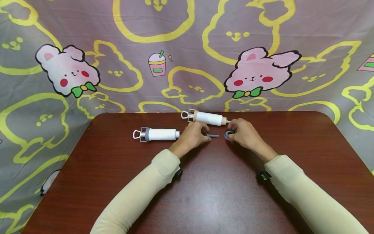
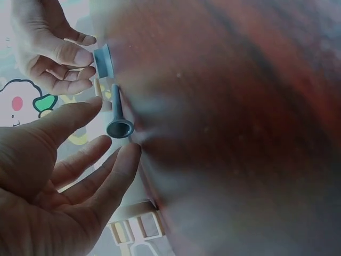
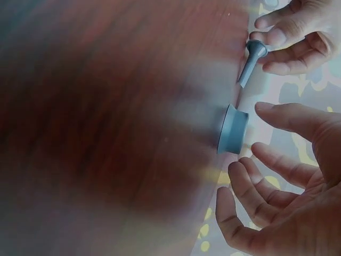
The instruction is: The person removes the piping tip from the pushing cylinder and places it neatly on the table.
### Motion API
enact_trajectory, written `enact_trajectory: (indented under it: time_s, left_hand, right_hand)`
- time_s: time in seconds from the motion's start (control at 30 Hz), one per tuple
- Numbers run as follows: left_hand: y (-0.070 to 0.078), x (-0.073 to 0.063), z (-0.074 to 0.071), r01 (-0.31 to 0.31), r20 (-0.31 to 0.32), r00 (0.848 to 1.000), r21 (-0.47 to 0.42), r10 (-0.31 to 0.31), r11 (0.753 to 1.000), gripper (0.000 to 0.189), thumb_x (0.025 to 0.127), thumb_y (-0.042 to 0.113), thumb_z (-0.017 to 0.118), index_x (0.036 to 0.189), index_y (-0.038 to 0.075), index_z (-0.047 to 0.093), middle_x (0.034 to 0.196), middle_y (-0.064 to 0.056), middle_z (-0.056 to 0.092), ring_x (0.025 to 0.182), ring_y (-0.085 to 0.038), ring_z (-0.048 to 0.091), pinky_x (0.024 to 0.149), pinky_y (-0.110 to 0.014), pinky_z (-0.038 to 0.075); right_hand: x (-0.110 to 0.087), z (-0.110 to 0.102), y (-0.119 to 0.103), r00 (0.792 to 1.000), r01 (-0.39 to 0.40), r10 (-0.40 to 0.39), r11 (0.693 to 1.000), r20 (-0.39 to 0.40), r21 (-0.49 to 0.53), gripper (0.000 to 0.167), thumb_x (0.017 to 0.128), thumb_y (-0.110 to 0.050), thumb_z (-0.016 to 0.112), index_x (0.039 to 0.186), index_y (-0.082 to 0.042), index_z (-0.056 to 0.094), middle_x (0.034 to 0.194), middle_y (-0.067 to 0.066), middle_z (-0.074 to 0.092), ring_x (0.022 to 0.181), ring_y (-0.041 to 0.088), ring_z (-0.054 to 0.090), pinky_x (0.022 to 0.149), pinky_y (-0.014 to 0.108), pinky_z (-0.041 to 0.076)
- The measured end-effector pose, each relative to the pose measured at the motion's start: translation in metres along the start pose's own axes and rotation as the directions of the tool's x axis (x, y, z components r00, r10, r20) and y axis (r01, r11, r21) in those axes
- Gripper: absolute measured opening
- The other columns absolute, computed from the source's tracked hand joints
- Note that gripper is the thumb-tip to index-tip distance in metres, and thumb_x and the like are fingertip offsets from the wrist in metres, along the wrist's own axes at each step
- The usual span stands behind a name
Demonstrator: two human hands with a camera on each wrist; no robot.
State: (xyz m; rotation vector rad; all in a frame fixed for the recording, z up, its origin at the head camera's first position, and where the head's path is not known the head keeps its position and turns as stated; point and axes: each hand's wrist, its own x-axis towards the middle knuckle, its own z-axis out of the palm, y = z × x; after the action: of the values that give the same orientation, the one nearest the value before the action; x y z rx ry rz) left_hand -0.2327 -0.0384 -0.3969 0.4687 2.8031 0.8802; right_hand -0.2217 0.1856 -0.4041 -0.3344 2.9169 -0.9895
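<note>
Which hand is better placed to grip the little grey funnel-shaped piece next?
Probably the left hand: its thumb and fingertips lie on either side of the wide end of the grey funnel-shaped piece, while the right hand is placed at the grey ring.

Bright head view, pale glare on tabletop (image 1: 208, 198), dim, hazy wrist views

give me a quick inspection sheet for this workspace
surface: brown wood-grain table, glare on the near part
job's things: gray nozzle and gray ring between the hands; gray-trimmed syringe at left; beige-trimmed syringe near the far edge
clutter: nothing seen
grippers: left hand around the nozzle, right hand around the ring, fingers parted, contact unclear
cables: nothing seen
surroundings: cartoon-print curtain behind the table
</note>
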Motion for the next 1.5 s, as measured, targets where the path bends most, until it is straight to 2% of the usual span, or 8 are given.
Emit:
enact_trajectory:
  time_s: [0.37, 0.6, 0.83, 0.97, 1.2, 1.37, 1.5]
  left_hand:
    - [0.003, -0.005, -0.006, -0.008, -0.043, 0.999, 0.014, 0.009, 1.0, 0.036, 0.087, 0.026, 0.086, 0.118, 0.01, 0.076, 0.112, -0.011, 0.077, 0.098, -0.029, 0.07, 0.087, -0.041, 0.057]
    - [0.003, -0.006, -0.01, -0.031, -0.093, 0.995, 0.023, 0.033, 0.999, 0.034, 0.088, 0.026, 0.085, 0.116, 0.008, 0.077, 0.114, -0.012, 0.077, 0.103, -0.031, 0.072, 0.092, -0.043, 0.057]
    - [0.003, -0.006, -0.019, -0.092, -0.082, 0.992, 0.009, 0.093, 0.996, 0.035, 0.089, 0.023, 0.084, 0.118, 0.005, 0.076, 0.101, -0.012, 0.077, 0.09, -0.024, 0.07, 0.085, -0.039, 0.056]
    - [0.002, -0.005, -0.027, -0.14, -0.065, 0.988, 0.009, 0.141, 0.99, 0.035, 0.09, 0.023, 0.084, 0.118, 0.003, 0.075, 0.105, -0.012, 0.077, 0.098, -0.022, 0.07, 0.09, -0.037, 0.056]
    - [0.001, 0.0, -0.039, -0.137, -0.044, 0.989, 0.03, 0.138, 0.99, 0.041, 0.089, 0.029, 0.085, 0.124, 0.011, 0.073, 0.121, -0.009, 0.075, 0.111, -0.026, 0.071, 0.094, -0.046, 0.055]
    - [-0.002, 0.006, -0.046, -0.152, -0.033, 0.987, 0.071, 0.155, 0.986, 0.049, 0.087, 0.028, 0.087, 0.131, 0.014, 0.07, 0.129, -0.005, 0.069, 0.114, -0.026, 0.065, 0.095, -0.044, 0.053]
    - [-0.005, 0.012, -0.05, -0.166, -0.01, 0.986, 0.055, 0.167, 0.985, 0.054, 0.086, 0.023, 0.088, 0.135, 0.011, 0.068, 0.14, -0.006, 0.065, 0.124, -0.027, 0.061, 0.105, -0.043, 0.05]
  right_hand:
    - [-0.002, -0.004, -0.004, 0.999, -0.025, 0.026, 1.0, -0.034, 0.015, 0.03, 0.087, -0.013, 0.08, 0.111, 0.0, 0.069, 0.108, 0.02, 0.066, 0.102, 0.036, 0.064, 0.084, 0.048, 0.051]
    - [-0.002, -0.007, -0.006, 0.999, -0.017, 0.018, 1.0, -0.048, 0.021, 0.033, 0.087, -0.014, 0.082, 0.114, 0.001, 0.069, 0.11, 0.021, 0.065, 0.102, 0.036, 0.064, 0.084, 0.05, 0.05]
    - [0.0, -0.011, -0.007, 0.998, 0.008, -0.006, 1.0, -0.058, 0.026, 0.034, 0.089, -0.014, 0.081, 0.116, 0.003, 0.069, 0.112, 0.023, 0.065, 0.102, 0.037, 0.061, 0.088, 0.053, 0.05]
    - [0.001, -0.013, -0.008, 0.996, 0.035, -0.033, 0.999, -0.079, 0.026, 0.033, 0.089, -0.013, 0.082, 0.114, 0.004, 0.069, 0.11, 0.023, 0.066, 0.101, 0.036, 0.061, 0.089, 0.052, 0.05]
    - [0.004, -0.017, -0.007, 0.991, 0.082, -0.076, 0.995, -0.113, 0.051, 0.031, 0.087, -0.011, 0.083, 0.111, 0.004, 0.069, 0.109, 0.024, 0.067, 0.102, 0.038, 0.062, 0.091, 0.051, 0.049]
    - [0.009, -0.02, -0.005, 0.994, 0.072, -0.064, 0.993, -0.089, 0.09, 0.033, 0.089, -0.011, 0.082, 0.115, 0.004, 0.068, 0.115, 0.023, 0.069, 0.109, 0.039, 0.063, 0.096, 0.054, 0.05]
    - [0.013, -0.02, -0.003, 0.996, 0.067, -0.06, 0.992, -0.063, 0.11, 0.036, 0.09, -0.012, 0.081, 0.12, 0.003, 0.067, 0.12, 0.023, 0.069, 0.114, 0.039, 0.063, 0.099, 0.055, 0.05]
